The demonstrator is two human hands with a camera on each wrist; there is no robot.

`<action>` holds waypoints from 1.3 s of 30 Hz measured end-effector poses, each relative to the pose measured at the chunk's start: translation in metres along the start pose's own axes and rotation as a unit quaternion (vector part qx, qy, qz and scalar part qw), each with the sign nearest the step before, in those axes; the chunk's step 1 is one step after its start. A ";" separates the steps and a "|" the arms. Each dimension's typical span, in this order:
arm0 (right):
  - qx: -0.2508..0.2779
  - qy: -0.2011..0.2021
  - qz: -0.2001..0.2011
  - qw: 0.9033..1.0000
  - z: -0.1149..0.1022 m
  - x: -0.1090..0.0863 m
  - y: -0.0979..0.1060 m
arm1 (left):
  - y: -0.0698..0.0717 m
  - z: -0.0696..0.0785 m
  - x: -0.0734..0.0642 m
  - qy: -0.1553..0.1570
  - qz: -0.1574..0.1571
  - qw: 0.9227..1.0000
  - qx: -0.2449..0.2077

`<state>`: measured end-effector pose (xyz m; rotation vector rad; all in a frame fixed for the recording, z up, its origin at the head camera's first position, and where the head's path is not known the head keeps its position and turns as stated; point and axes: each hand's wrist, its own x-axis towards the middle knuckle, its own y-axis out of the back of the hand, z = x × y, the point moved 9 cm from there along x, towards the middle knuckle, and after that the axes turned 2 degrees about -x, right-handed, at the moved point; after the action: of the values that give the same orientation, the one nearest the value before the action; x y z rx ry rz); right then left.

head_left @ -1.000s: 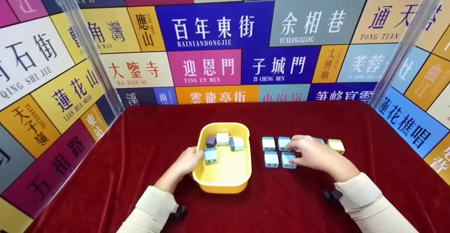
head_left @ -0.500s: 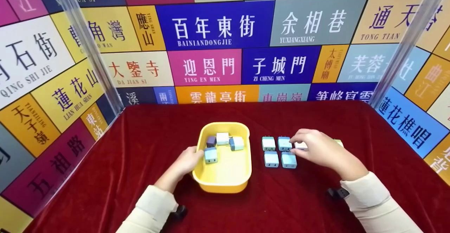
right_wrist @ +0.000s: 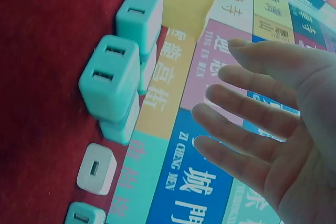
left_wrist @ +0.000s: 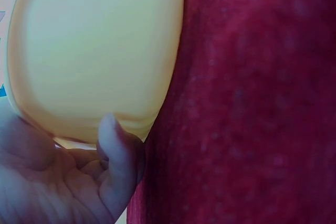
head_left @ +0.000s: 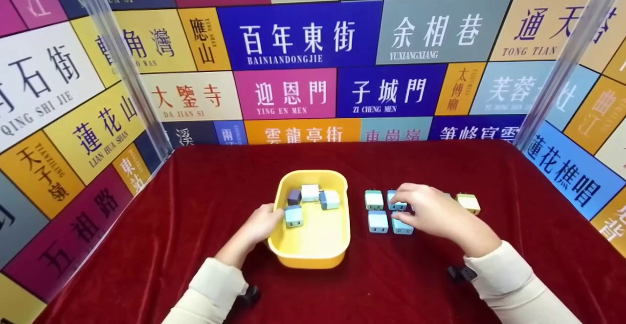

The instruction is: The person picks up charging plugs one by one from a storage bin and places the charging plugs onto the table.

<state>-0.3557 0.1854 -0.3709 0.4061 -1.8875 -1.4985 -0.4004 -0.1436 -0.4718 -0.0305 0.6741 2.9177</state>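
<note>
My left hand grips the left side of a yellow plastic bin; the left wrist view shows the thumb against its wall. Inside lie a light-blue USB wall charger, a white charger, a white-and-blue charger and a dark purple block. Over the chargers right of the bin hovers my right hand, holding nothing; its fingers stand apart from them in the right wrist view. Beneath and left of it are a blue-topped charger and a light-blue charger.
Behind these stand a pale charger and another blue one. A yellowish charger sits farther right, and a white charger shows in the right wrist view. Red velvet cloth covers the table before a sign-printed wall.
My right hand shifted right and back, over the white charger, then returned left above the front light-blue charger. The left hand and bin stay put.
</note>
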 end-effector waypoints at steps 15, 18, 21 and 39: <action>-0.033 0.048 -0.032 0.998 -0.048 0.041 0.002 | -0.001 0.004 -0.005 0.008 0.010 1.000 0.002; -0.041 0.059 -0.039 0.997 -0.060 0.051 0.000 | 0.000 0.005 -0.005 0.008 0.015 1.000 0.002; -0.042 0.063 -0.050 0.996 -0.071 0.060 -0.004 | 0.000 0.004 -0.004 0.008 0.017 1.000 -0.001; 0.004 0.053 -0.097 0.994 -0.109 0.101 -0.032 | -0.002 -0.001 0.002 -0.010 -0.010 1.000 -0.008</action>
<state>-0.3601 0.0343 -0.3578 0.6756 -1.8130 -1.5620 -0.4020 -0.1424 -0.4738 -0.0103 0.6450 2.9009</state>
